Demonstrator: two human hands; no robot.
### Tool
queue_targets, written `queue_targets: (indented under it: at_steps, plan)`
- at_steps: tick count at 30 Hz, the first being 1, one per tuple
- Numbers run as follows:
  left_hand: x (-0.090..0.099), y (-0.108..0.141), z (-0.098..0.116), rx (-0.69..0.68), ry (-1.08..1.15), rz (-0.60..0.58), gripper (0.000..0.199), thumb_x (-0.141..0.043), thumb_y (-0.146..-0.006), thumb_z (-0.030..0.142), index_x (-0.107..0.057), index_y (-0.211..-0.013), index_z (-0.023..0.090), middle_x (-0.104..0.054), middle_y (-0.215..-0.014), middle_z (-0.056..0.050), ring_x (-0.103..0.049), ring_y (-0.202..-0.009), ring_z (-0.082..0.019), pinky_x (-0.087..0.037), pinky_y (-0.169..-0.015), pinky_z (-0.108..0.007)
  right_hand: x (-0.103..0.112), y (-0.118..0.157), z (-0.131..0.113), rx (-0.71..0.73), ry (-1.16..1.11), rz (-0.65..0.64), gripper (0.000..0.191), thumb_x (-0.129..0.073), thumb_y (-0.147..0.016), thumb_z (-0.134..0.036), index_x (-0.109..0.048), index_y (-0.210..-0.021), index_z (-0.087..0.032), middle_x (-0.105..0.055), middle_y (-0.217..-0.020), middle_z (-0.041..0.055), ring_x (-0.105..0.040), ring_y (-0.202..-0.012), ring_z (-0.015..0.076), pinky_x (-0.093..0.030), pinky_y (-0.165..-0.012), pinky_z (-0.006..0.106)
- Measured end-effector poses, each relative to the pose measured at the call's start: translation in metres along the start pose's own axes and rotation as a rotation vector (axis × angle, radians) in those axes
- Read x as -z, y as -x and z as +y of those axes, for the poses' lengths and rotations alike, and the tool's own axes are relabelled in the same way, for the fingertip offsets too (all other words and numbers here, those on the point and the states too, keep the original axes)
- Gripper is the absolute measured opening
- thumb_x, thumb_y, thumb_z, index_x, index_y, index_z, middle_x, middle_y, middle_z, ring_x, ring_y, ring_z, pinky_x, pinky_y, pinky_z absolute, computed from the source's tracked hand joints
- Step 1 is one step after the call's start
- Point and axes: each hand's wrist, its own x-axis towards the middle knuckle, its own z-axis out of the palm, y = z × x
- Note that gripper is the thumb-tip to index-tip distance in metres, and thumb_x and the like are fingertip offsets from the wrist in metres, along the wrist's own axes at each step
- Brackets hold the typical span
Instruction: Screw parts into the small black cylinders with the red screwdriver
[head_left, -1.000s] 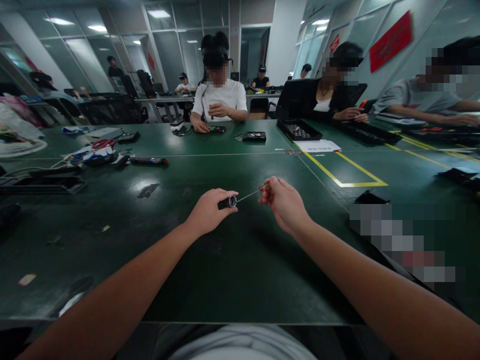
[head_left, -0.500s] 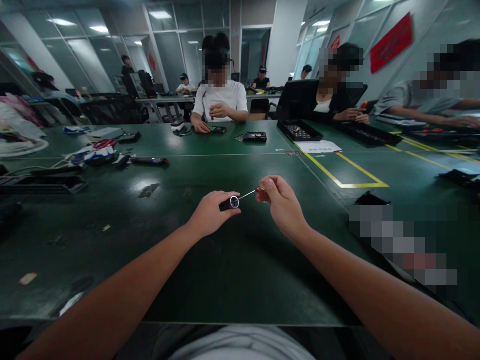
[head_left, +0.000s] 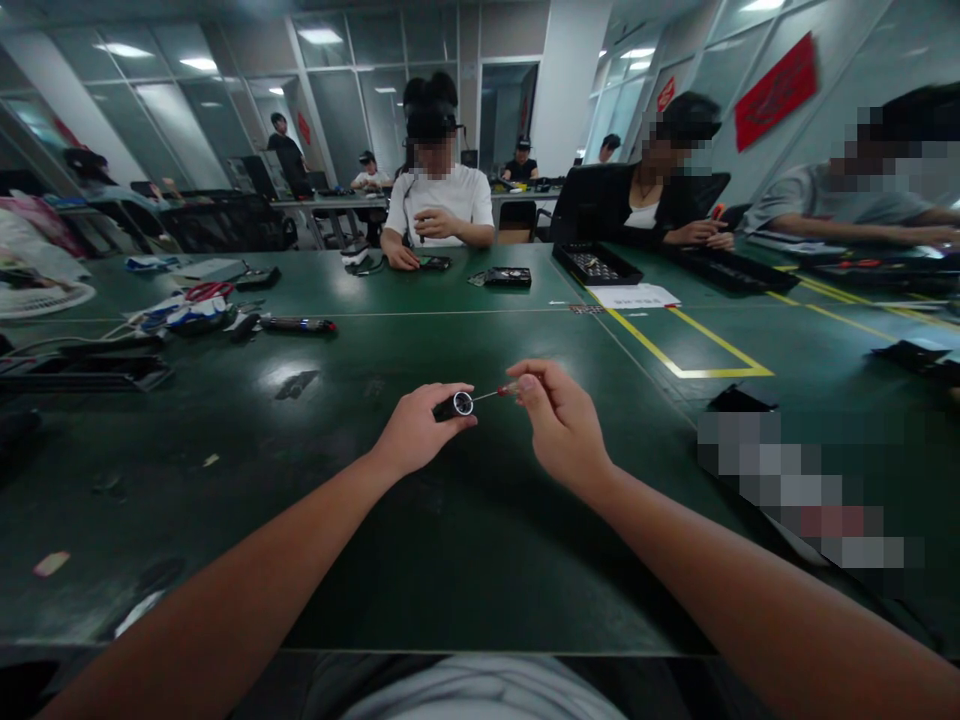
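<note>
Fingers and thumb of my left hand (head_left: pixel 420 428) are closed round a short black cylinder (head_left: pixel 456 405) with a bright metal ring at its round end. That end faces to the right and toward me, and its inside looks dark with some parts in it. In my right hand (head_left: pixel 562 415) is a small screwdriver (head_left: pixel 507 389) with a see-through handle, red at the front. Its thin shaft points left, and the tip reaches the ringed end; whether it touches a part inside I cannot tell. Both hands are above the green table (head_left: pixel 480 560).
Left lie a dark pen-like tool (head_left: pixel 300 326), red-handled scissors (head_left: pixel 208 290) and a black tray (head_left: pixel 90 370). Yellow tape (head_left: pixel 724 373) marks the table at right, with a white paper (head_left: pixel 637 296). A co-worker in white (head_left: pixel 442 200) sits opposite; others sit at right.
My right hand has shifted a little down and left, and the screwdriver lies flatter, closer to the cylinder. The cylinder's ringed end has turned slightly. My left hand keeps its hold.
</note>
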Motion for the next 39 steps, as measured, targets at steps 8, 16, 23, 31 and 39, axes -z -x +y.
queue_targets:
  at_steps: [8,16,23,31,39]
  plan:
    - [-0.0016,0.0010,-0.0010,-0.031,0.027,-0.011,0.041,-0.079,-0.082,0.031,-0.069,-0.122,0.028,-0.072,-0.105,-0.003,-0.065,-0.097,-0.022,-0.050,-0.089,-0.037,0.0005,0.0014,-0.0054,0.038,0.021,-0.050,0.036,-0.040,-0.104,-0.045,-0.069,-0.095,-0.025,-0.068,-0.078,0.0020,-0.061,-0.068,0.0178,-0.043,-0.066,0.032]
    - [0.0000,0.0002,-0.0028,-0.022,0.048,0.016,0.041,-0.080,-0.082,0.029,-0.069,-0.122,0.028,-0.071,-0.107,-0.002,-0.065,-0.100,-0.021,-0.048,-0.090,-0.036,0.0005,0.0013,-0.0024,0.048,0.075,-0.063,0.027,-0.042,-0.104,-0.036,-0.063,-0.115,-0.024,-0.069,-0.091,0.0040,-0.063,-0.080,0.0199,-0.044,-0.073,0.034]
    - [-0.0004,0.0014,-0.0020,-0.040,0.055,-0.012,0.041,-0.078,-0.083,0.031,-0.069,-0.123,0.028,-0.071,-0.108,-0.003,-0.065,-0.101,-0.022,-0.049,-0.091,-0.036,0.0001,0.0002,-0.0082,0.001,0.079,-0.070,0.031,-0.041,-0.104,-0.041,-0.067,-0.113,-0.026,-0.067,-0.079,0.0010,-0.059,-0.065,0.0177,-0.042,-0.066,0.033]
    - [-0.0002,0.0005,-0.0021,-0.023,0.045,-0.006,0.041,-0.079,-0.082,0.030,-0.069,-0.122,0.027,-0.071,-0.108,-0.003,-0.065,-0.101,-0.022,-0.049,-0.090,-0.037,-0.0019,-0.0010,0.0016,-0.007,0.043,-0.032,0.020,-0.046,-0.101,-0.036,-0.058,-0.112,-0.024,-0.069,-0.094,0.0044,-0.063,-0.083,0.0203,-0.045,-0.077,0.035]
    - [-0.0021,0.0008,0.0000,-0.022,0.034,-0.037,0.041,-0.080,-0.081,0.027,-0.070,-0.121,0.027,-0.072,-0.109,-0.003,-0.066,-0.102,-0.022,-0.049,-0.092,-0.038,0.0002,-0.0025,-0.0045,-0.018,0.030,-0.007,0.020,-0.046,-0.101,-0.036,-0.064,-0.099,-0.025,-0.067,-0.080,0.0013,-0.060,-0.070,0.0179,-0.043,-0.068,0.032]
